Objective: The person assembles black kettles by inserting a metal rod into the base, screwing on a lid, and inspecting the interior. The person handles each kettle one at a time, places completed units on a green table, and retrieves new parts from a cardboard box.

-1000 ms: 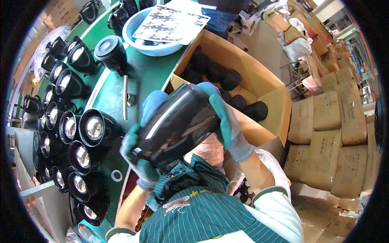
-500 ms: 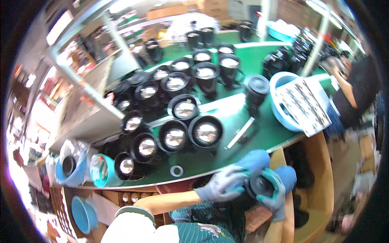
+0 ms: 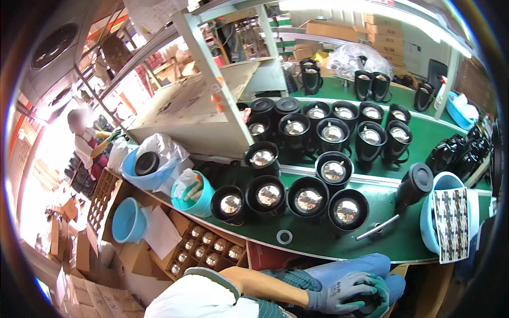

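**Dark piece (image 3: 368,303) cupped low between the hands, beside the knees**

The left hand (image 3: 342,293) has its fingers bent over the dark piece, thumb on the near side, apparently clamped on it. The right hand (image 3: 381,298) shows mostly as teal glove on the far right side of the same piece; much of it is hidden, so I cannot tell whether its fingers grip or merely lie against it. The piece sits below the left palm and between the two hands, only a sliver of it showing; its shape and which end faces up cannot be made out.

To do this handling well, I would let one hand carry the weight and the other steady or turn, with pressure spread over the whole glove. The surface may well be slick, so an even wrap should serve better than a pinch. Tipping it a little into view would help, since the fingers cover almost everything worth checking.

Just beside the hands are the knees (image 3: 350,267) in blue denim, a handy brace if the piece needs support. Beyond them runs the green counter (image 3: 328,248), its near edge close enough to knock against. On it lie a pale ring (image 3: 279,241) and a metal bar (image 3: 366,234), with a lidded dark mug (image 3: 420,178) behind the bar. Farther left, open dark mugs (image 3: 348,210) stand grouped, shiny inside.
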A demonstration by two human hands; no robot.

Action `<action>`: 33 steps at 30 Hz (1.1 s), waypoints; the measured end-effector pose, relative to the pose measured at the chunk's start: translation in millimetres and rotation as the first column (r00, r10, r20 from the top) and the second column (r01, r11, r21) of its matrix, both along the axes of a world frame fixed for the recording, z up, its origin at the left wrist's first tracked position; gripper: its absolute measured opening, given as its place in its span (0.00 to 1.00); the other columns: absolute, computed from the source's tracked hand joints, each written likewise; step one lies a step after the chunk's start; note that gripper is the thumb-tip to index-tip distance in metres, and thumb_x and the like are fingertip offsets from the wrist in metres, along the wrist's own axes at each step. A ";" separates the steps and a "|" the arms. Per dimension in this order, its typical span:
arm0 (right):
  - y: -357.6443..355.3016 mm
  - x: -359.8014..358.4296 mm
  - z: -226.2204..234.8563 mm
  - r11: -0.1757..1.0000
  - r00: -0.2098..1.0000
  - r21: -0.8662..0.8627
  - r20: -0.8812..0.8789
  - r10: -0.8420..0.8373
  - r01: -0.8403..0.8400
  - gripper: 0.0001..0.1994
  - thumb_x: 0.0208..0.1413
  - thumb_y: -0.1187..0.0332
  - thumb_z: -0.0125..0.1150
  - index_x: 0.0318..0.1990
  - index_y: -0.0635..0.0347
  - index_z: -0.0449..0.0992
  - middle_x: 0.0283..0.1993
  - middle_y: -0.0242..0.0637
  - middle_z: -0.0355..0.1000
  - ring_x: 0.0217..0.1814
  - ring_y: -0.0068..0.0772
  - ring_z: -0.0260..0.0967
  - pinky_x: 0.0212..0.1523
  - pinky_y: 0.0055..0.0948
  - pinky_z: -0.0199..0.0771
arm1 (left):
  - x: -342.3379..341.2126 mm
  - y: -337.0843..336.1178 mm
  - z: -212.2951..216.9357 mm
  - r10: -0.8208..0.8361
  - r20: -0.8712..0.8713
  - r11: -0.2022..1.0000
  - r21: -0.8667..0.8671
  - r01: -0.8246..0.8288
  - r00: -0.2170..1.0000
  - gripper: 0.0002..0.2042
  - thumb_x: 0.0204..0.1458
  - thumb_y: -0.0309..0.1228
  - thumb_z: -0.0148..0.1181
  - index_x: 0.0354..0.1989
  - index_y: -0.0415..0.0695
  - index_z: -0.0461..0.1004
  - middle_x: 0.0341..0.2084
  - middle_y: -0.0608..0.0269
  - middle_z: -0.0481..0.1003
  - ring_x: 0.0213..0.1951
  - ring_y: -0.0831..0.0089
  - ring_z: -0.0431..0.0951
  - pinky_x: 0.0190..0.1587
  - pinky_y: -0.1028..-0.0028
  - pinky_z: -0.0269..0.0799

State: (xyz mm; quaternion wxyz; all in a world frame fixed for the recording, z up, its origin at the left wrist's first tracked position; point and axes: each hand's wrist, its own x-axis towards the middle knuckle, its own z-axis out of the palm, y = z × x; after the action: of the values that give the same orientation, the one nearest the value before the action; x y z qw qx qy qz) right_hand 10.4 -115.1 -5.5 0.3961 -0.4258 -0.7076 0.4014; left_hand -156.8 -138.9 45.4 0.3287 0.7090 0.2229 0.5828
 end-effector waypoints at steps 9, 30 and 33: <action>18.0 -16.1 6.0 0.998 0.998 -0.004 0.014 0.057 -0.057 0.27 0.59 0.61 0.59 0.62 0.70 0.73 0.65 0.49 0.72 0.71 0.48 0.66 0.73 0.43 0.61 | 17.1 -8.7 1.7 0.097 -0.018 0.995 -0.037 -0.098 0.995 0.14 0.59 0.39 0.65 0.48 0.45 0.76 0.44 0.49 0.76 0.46 0.47 0.76 0.51 0.51 0.71; 15.0 18.8 11.4 1.000 1.000 -0.002 -0.006 0.000 0.000 0.28 0.61 0.57 0.57 0.62 0.70 0.73 0.65 0.51 0.72 0.70 0.49 0.66 0.73 0.43 0.61 | 20.3 -19.4 -7.2 0.097 0.024 0.995 -0.032 -0.096 0.995 0.12 0.60 0.38 0.63 0.46 0.44 0.78 0.42 0.51 0.77 0.45 0.49 0.76 0.49 0.54 0.72; 7.7 21.3 8.3 1.000 1.000 -0.003 -0.017 -0.018 0.018 0.28 0.61 0.57 0.57 0.62 0.70 0.73 0.65 0.51 0.72 0.70 0.49 0.66 0.73 0.43 0.61 | 12.6 -17.8 6.9 0.043 0.001 0.999 -0.020 -0.043 0.999 0.14 0.60 0.39 0.63 0.46 0.42 0.76 0.40 0.47 0.77 0.43 0.47 0.77 0.45 0.53 0.73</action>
State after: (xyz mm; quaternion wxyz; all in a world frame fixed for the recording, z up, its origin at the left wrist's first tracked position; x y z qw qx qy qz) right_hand 31.7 -107.3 2.8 0.4050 -0.4293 -0.6999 0.4023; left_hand -144.2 -156.7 52.3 0.3232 0.7003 0.2436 0.5880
